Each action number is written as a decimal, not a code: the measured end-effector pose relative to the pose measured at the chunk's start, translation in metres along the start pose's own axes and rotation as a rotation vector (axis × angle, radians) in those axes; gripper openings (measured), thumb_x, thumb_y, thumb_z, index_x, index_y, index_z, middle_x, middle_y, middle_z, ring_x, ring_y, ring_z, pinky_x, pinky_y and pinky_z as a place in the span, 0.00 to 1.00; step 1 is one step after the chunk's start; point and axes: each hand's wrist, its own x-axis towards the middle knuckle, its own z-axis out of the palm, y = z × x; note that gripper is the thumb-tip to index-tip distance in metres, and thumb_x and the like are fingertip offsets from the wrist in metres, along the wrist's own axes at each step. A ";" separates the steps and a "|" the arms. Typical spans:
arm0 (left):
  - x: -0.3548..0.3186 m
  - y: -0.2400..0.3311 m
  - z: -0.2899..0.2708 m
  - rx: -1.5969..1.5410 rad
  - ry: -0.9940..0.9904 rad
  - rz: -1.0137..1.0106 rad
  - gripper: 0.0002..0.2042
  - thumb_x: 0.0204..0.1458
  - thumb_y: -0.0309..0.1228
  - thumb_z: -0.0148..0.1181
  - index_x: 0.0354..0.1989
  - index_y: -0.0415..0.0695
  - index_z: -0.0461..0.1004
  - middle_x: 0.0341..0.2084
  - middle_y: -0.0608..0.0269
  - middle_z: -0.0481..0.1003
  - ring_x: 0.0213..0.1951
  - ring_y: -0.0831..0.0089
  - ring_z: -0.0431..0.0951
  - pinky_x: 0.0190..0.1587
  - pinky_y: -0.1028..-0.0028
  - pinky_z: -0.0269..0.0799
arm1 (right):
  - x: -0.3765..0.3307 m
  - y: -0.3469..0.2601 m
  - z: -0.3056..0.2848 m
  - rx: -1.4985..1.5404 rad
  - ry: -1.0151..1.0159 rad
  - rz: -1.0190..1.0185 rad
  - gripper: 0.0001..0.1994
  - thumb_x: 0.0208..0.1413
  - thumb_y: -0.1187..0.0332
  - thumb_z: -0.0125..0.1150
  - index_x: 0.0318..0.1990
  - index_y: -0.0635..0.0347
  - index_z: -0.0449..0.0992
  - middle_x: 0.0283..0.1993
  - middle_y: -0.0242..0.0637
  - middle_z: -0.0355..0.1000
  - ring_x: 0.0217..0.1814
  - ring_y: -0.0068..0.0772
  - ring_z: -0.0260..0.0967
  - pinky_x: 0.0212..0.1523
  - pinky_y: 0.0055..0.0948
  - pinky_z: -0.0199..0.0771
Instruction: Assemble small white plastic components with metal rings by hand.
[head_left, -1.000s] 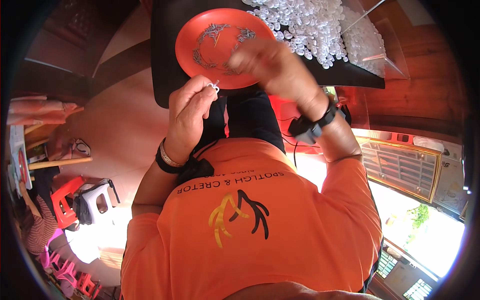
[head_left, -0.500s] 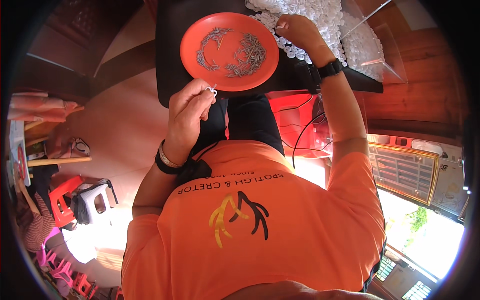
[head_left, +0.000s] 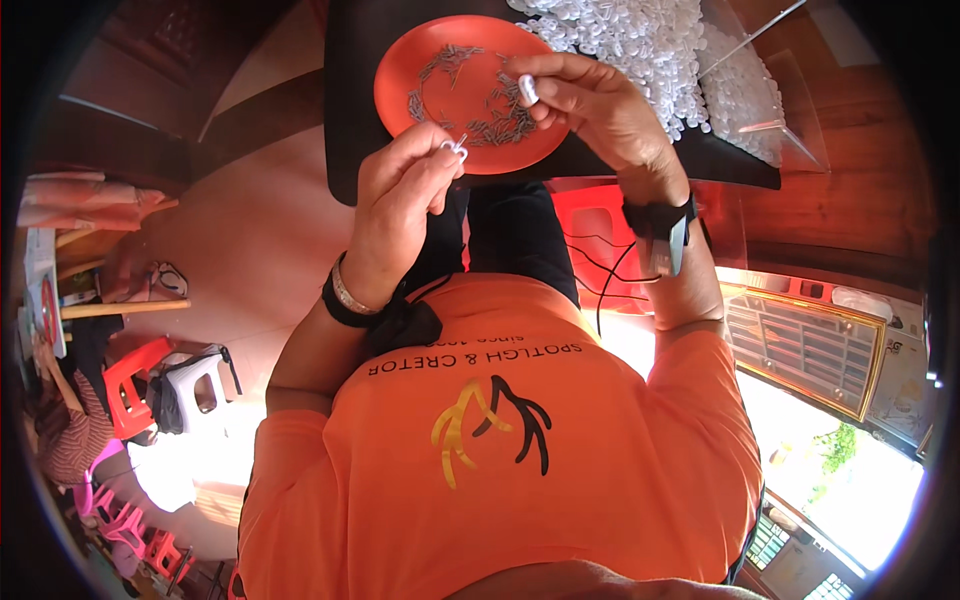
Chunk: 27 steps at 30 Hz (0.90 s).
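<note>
Over the near rim of an orange-red plate (head_left: pixel 393 62), my left hand (head_left: pixel 395 195) pinches a small white plastic cable clip (head_left: pixel 455 150), a thin nail poking up from it. My right hand (head_left: pixel 610 112) is above the plate's right side, thumb and fingers closed on another white cable clip (head_left: pixel 528 90). Short grey nails (head_left: pixel 490 132) lie on the plate in a loose ring. The two clips are apart. Right of the plate, a large heap of white clips (head_left: pixel 620 50) spreads over the black tabletop (head_left: pixel 350 130).
A clear bag of white pieces (head_left: pixel 740 95) lies beyond the heap. Below the table are a red stool (head_left: pixel 590 225) and dark cables (head_left: pixel 610 270). Another person in a striped sleeve (head_left: pixel 78 440) is at far left, near red and grey stools (head_left: pixel 205 385).
My right hand has come left from the heap to over the plate, bringing a cable clip. My left hand keeps its clip and nail, almost in the same place.
</note>
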 end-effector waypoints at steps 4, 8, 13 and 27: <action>0.002 0.001 0.003 -0.022 0.028 0.002 0.11 0.55 0.31 0.49 0.22 0.38 0.66 0.15 0.71 0.62 0.18 0.87 0.57 0.21 0.82 0.53 | -0.002 0.013 0.024 0.157 -0.057 -0.018 0.11 0.56 0.70 0.58 0.46 0.61 0.74 0.34 0.28 0.73 0.33 0.16 0.67 0.39 0.17 0.69; -0.002 -0.001 0.002 0.029 0.044 -0.044 0.11 0.55 0.32 0.49 0.24 0.37 0.66 0.15 0.71 0.59 0.17 0.85 0.56 0.21 0.82 0.53 | -0.004 0.012 0.044 0.098 -0.040 -0.064 0.09 0.56 0.70 0.58 0.43 0.61 0.76 0.34 0.29 0.73 0.33 0.17 0.67 0.38 0.16 0.69; -0.004 -0.004 0.001 0.030 0.069 -0.082 0.11 0.54 0.32 0.49 0.24 0.37 0.67 0.14 0.72 0.59 0.17 0.85 0.55 0.20 0.82 0.53 | -0.005 0.014 0.050 0.073 -0.077 -0.100 0.08 0.56 0.71 0.58 0.42 0.63 0.76 0.34 0.29 0.73 0.33 0.16 0.66 0.38 0.16 0.68; -0.006 -0.003 0.002 0.064 0.087 -0.123 0.11 0.54 0.32 0.49 0.24 0.38 0.67 0.14 0.72 0.58 0.17 0.85 0.55 0.20 0.82 0.52 | -0.007 0.016 0.055 -0.076 0.004 -0.175 0.07 0.56 0.75 0.57 0.42 0.66 0.75 0.37 0.33 0.75 0.41 0.20 0.72 0.45 0.18 0.71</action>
